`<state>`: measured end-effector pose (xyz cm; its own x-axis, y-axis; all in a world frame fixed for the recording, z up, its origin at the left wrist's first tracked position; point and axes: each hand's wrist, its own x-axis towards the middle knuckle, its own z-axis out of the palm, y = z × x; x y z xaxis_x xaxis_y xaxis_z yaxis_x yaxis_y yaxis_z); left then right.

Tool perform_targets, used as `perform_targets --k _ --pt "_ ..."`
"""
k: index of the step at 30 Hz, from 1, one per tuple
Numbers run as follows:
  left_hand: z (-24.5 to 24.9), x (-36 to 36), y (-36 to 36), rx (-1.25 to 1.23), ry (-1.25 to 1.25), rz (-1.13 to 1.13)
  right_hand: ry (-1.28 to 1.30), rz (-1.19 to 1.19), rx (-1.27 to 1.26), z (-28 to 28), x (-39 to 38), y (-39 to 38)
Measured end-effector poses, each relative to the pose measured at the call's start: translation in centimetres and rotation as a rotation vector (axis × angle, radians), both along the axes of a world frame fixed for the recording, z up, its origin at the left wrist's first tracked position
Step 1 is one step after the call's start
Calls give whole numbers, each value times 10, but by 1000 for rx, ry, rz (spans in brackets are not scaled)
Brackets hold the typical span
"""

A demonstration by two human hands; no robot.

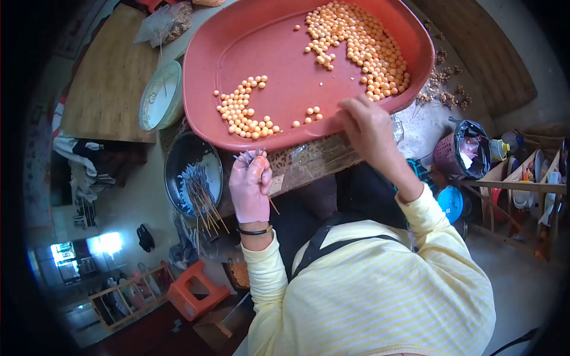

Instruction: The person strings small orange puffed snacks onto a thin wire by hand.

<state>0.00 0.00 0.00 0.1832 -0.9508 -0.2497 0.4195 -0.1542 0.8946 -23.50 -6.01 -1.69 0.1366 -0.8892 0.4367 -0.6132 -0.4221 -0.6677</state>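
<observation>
Orange beads lie in three lots in the red tub: big heap along the far R side, crescent nr the L end, a few loose beads btwn them, close to the near rim. Clock is flat on the view, 12 = away from the person.

Key relation: from the R hand, loose beads sit at approx 9 o'c., just beside the fingertips; the heap's near end is at approx 1, also close. R hand is nearer to both; L hand is nearer the crescent, which lies at approx 12 from it, over the rim. Beads are round, so no long axis there; the stem bundle in the L fist does have one, running approx 11 to 5, bluish tips up by the rim, one tail out below.

Grip: L fist closed tight round the stems. R fingers curled in over the near rim; can't tell if anything's btwn them.

Further out from L hand: dark bowl at approx 9, w/ loose stems leaning out toward 5; pale basin at approx 10–11, w/ thin stick in it. Red stool at approx 7.
</observation>
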Motion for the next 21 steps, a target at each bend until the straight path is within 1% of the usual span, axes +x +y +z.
perform_targets --k 4,10,14,15,19,20,21 --pt "-2 -19 -7 14 22 -5 511 -175 -57 13 -14 -17" --pt "-1 -23 -4 31 19 -19 539 -77 -84 2 -12 -27" --pt "0 -27 -5 56 -3 -21 239 -51 -114 0 -11 -24" --pt "1 -28 -5 55 -1 -22 241 -52 -115 1 -11 -22" --pt "5 -36 -6 54 -67 -29 -833 229 615 7 -5 -5" --pt "6 -37 -6 54 -68 -29 -834 229 615 6 -3 -2" --pt "7 -38 -7 53 -64 -28 -959 275 664 4 -1 0"
